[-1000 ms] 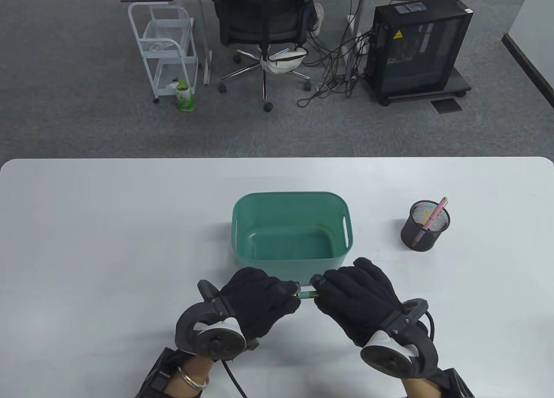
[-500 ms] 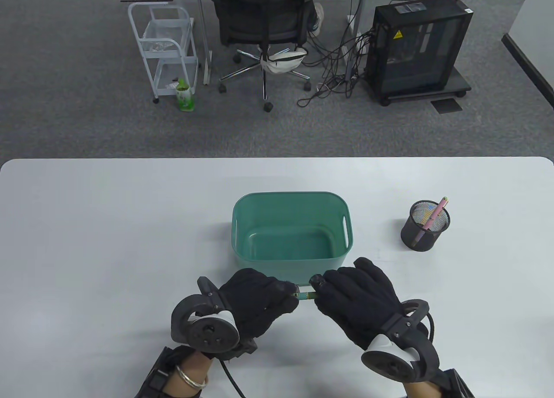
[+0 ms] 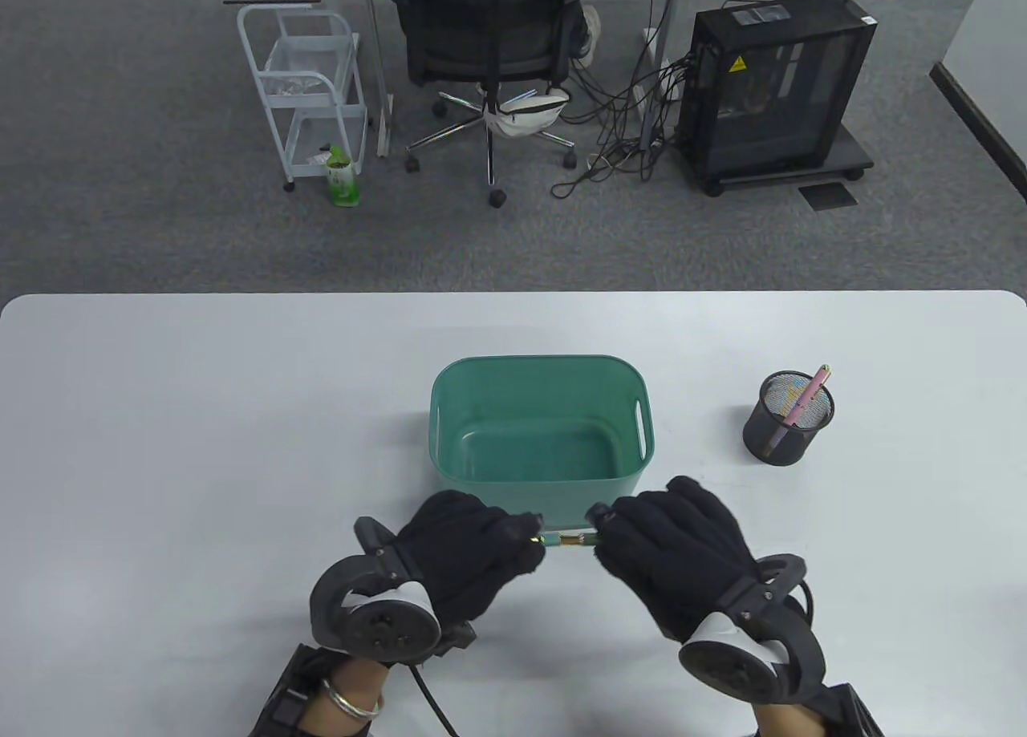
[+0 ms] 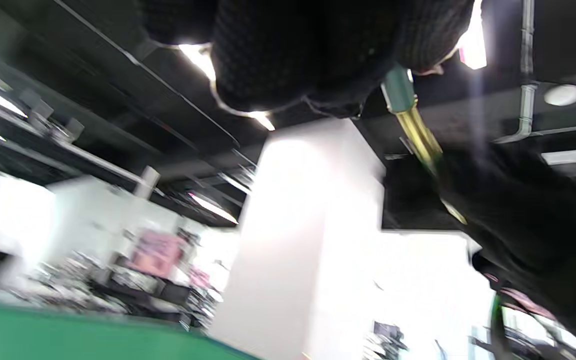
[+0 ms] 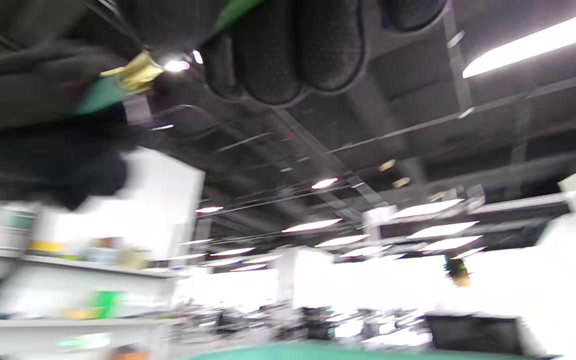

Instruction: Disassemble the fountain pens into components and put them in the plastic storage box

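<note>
A green fountain pen [image 3: 568, 539] with gold trim is held level just in front of the green plastic storage box [image 3: 449, 440]. My left hand [image 3: 481, 540] grips its left end and my right hand [image 3: 650, 540] grips its right end. Only a short green and gold stretch shows between the gloves. In the left wrist view the green section with a gold part [image 4: 410, 117] runs from my left fingers into the right glove. The right wrist view shows a gold band [image 5: 135, 72] between the two gloves. The box looks empty.
A black mesh pen cup [image 3: 788, 418] holding a pink pen [image 3: 809, 396] stands on the white table [image 3: 160, 448] right of the box. Beyond the table's far edge are an office chair [image 3: 489, 39], a white cart [image 3: 309, 87] and a computer case [image 3: 778, 87].
My hands have drawn slightly apart, the left shifting left and the right shifting right. More of the pen, with gold trim, shows between the gloves than a second ago.
</note>
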Demonstrator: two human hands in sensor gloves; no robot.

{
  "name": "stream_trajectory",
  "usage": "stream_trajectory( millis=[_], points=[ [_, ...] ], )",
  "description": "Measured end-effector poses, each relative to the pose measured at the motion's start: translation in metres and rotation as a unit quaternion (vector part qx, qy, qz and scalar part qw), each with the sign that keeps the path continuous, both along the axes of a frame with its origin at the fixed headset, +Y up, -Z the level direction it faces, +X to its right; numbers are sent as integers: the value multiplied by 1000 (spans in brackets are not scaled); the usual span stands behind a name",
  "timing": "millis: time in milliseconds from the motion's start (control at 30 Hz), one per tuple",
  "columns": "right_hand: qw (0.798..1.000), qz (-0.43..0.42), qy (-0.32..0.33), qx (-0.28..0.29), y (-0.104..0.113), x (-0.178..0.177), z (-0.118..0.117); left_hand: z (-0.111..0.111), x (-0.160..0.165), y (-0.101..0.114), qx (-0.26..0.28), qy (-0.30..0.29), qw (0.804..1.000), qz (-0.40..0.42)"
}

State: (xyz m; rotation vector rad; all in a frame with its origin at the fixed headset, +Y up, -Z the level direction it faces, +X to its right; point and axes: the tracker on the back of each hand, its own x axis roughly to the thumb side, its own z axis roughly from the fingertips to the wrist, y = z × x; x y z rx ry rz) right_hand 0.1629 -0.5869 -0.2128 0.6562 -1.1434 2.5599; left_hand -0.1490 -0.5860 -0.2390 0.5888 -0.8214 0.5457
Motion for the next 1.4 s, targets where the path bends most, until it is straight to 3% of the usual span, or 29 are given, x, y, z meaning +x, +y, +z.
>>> stream_trajectory(
  millis=[133,867,1200,1400],
  points=[
    [996,-88,16,-3,14,25,2,0,-32,12,-8,26,998,62],
    [997,-74,-17,18,13,26,4,-8,-18,2,-24,48,998,23],
    [997,-80,-11,19,14,26,5,-28,-3,-14,-87,95,991,-27],
    [996,-82,-3,20,14,26,6,-54,7,-22,-134,115,983,-42]
  ],
)
